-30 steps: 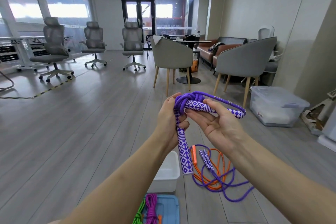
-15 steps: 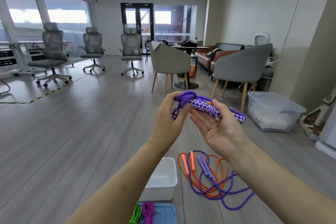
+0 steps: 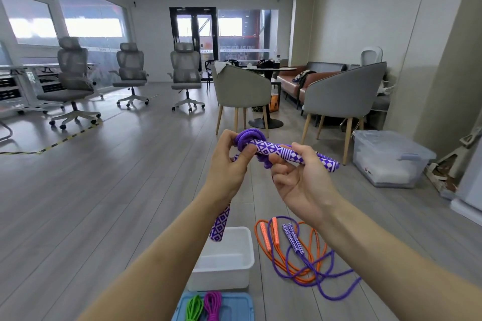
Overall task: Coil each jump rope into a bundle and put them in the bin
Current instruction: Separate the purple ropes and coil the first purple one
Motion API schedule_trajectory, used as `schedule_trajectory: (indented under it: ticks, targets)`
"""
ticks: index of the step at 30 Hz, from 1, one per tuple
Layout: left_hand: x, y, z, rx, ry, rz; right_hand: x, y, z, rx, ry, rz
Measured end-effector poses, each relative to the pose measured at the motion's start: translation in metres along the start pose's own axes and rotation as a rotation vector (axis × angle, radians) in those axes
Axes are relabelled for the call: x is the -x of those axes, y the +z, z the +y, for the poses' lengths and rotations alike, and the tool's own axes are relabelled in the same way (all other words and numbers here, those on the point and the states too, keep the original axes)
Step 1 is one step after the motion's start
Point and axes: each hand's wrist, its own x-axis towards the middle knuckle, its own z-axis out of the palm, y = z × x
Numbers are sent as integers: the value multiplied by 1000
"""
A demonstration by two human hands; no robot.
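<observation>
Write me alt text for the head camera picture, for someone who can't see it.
A person's left hand and right hand hold a coiled purple jump rope at chest height, one handle dangling over a white bin on the wood floor. Loose orange and purple ropes lie tangled right of the bin.

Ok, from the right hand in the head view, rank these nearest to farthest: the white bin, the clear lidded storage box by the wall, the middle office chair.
From the right hand:
1. White bin, on the floor just below and left of it.
2. Clear lidded storage box, on the floor to its right, by the wall.
3. Middle office chair, far across the room, to the left.
</observation>
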Motion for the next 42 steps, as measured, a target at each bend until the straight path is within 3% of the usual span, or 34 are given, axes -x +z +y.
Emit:
schedule_trajectory:
  ticks: [7,13,19,23,26,33,42]
  targets:
    - [5,12,-7,-117,-57,146,-17,-2,21,-168,-47,43]
    - [3,13,-11,-79,-146,250,-26,2,36,-203,-56,27]
    - [-9,-1,-2,-32,-230,67,-31,-2,19,-80,-81,19]
    - [-11,-6,11,-123,-145,-55,-31,-9,3,4,-55,66]
    - [-2,1,14,-110,-134,-62,-31,-13,-5,42,-45,102]
    - [-5,-5,15,-102,-291,-201,-28,-21,-13,204,-116,145]
    - [2,0,9,23,-342,-161,-24,-20,-20,413,-174,215]
